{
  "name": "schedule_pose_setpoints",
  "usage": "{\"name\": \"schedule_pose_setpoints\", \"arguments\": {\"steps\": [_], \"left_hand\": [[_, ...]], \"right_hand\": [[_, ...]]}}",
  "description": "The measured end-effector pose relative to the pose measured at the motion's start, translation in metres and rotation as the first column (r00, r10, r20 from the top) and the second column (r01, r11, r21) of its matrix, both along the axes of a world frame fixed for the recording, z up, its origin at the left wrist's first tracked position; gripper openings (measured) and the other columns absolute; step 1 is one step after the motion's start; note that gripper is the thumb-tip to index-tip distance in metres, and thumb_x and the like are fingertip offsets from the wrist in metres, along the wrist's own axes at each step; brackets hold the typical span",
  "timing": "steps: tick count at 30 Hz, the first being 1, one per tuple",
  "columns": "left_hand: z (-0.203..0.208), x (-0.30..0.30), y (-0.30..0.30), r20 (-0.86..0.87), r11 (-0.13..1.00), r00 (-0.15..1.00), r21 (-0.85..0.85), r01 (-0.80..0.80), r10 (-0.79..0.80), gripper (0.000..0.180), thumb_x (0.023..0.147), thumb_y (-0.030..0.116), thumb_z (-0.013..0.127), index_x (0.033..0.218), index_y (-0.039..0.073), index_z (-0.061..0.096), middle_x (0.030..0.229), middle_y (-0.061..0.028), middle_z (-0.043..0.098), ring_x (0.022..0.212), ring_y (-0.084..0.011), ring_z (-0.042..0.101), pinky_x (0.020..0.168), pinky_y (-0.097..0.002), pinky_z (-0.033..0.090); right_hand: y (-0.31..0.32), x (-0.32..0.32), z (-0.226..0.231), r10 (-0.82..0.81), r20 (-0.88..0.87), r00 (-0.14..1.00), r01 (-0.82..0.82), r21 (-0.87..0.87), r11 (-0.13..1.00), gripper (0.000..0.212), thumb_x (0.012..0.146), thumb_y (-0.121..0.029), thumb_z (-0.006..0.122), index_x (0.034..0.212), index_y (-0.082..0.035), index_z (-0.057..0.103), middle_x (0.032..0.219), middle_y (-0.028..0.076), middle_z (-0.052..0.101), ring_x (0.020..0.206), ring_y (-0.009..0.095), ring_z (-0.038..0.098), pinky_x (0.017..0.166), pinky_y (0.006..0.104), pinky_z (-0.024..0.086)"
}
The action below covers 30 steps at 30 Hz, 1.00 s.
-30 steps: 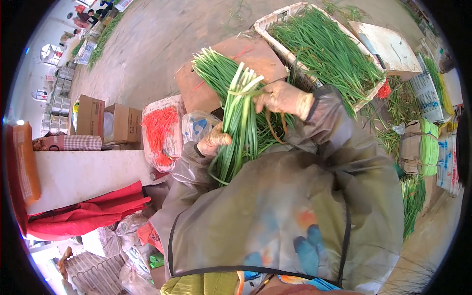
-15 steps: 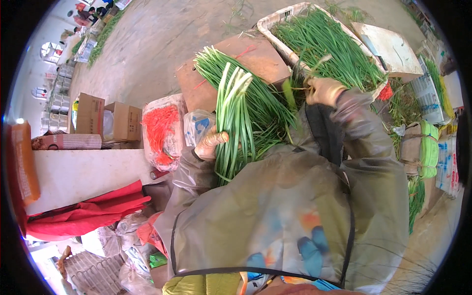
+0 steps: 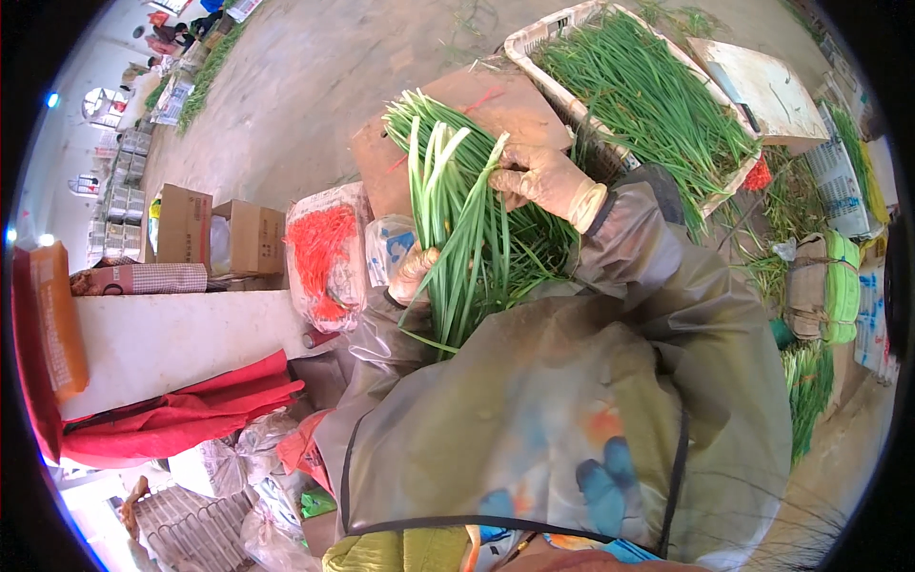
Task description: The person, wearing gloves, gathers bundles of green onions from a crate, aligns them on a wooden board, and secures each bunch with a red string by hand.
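Note:
My left hand (image 3: 412,275), gloved, is wrapped round a bunch of garlic chives (image 3: 456,276) with pale ends pointing away from me. My right hand (image 3: 547,183), also gloved, pinches the pale end of a chive strand at the bunch's right side. Behind and under the bunch lies a pile of garlic chives (image 3: 548,236) on a brown board (image 3: 519,112). The fingertips of my left hand are partly hidden by the leaves.
A white plastic crate (image 3: 519,46) full of green chives stands at the far right. Red ties (image 3: 319,250) lie on a pale block to the left, beside a clear plastic bag (image 3: 389,238). Cardboard boxes (image 3: 183,227) stand farther left; a green-wrapped bundle (image 3: 843,286) is at right.
My right hand has moved left from beside the crate to the bunch and now pinches a strand there. My left hand keeps hold of the bunch, whose strands have spread somewhat.

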<state>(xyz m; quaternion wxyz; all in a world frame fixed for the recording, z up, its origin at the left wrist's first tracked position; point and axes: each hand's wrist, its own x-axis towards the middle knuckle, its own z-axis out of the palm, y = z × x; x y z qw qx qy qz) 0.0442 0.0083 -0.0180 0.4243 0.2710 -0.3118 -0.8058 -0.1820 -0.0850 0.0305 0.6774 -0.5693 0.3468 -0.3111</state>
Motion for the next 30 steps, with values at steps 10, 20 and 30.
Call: {"name": "schedule_pose_setpoints", "arguments": {"steps": [10, 20, 30], "left_hand": [[-0.023, 0.014, -0.004, 0.223, 0.988, 0.974, -0.152, -0.001, 0.036, 0.048, 0.072, 0.014, 0.073, 0.113, 0.0, 0.053, 0.078, -0.0066, 0.064, 0.07, -0.0139, 0.06, 0.065, -0.0246, 0.047], [0.015, -0.027, 0.004, 0.364, 0.952, 0.882, -0.178, -0.249, 0.298, 0.05, 0.066, 0.0, 0.074, 0.111, 0.002, 0.051, 0.088, -0.0012, 0.058, 0.071, -0.0108, 0.055, 0.064, -0.025, 0.046], [0.017, -0.012, 0.014, 0.426, 0.972, 0.874, -0.138, -0.192, 0.234, 0.046, 0.066, 0.001, 0.071, 0.109, 0.003, 0.055, 0.087, -0.0034, 0.061, 0.07, -0.0141, 0.058, 0.064, -0.027, 0.048]], "right_hand": [[-0.027, -0.032, 0.002, -0.458, -0.467, 0.756, 0.102, -0.608, 0.788, 0.026, 0.079, -0.026, 0.061, 0.096, -0.006, 0.059, 0.085, 0.016, 0.061, 0.075, 0.028, 0.059, 0.065, 0.0344, 0.046], [-0.008, -0.002, -0.006, 0.125, -0.253, 0.959, -0.091, 0.144, 0.985, 0.035, 0.082, -0.034, 0.061, 0.09, 0.0, 0.06, 0.07, 0.007, 0.058, 0.054, 0.012, 0.056, 0.048, 0.0244, 0.047], [-0.059, -0.068, -0.034, -0.573, -0.798, 0.19, -0.119, -0.598, 0.793, 0.04, 0.079, -0.04, 0.057, 0.102, -0.007, 0.061, 0.097, 0.016, 0.061, 0.09, 0.029, 0.059, 0.079, 0.0382, 0.046]]}}
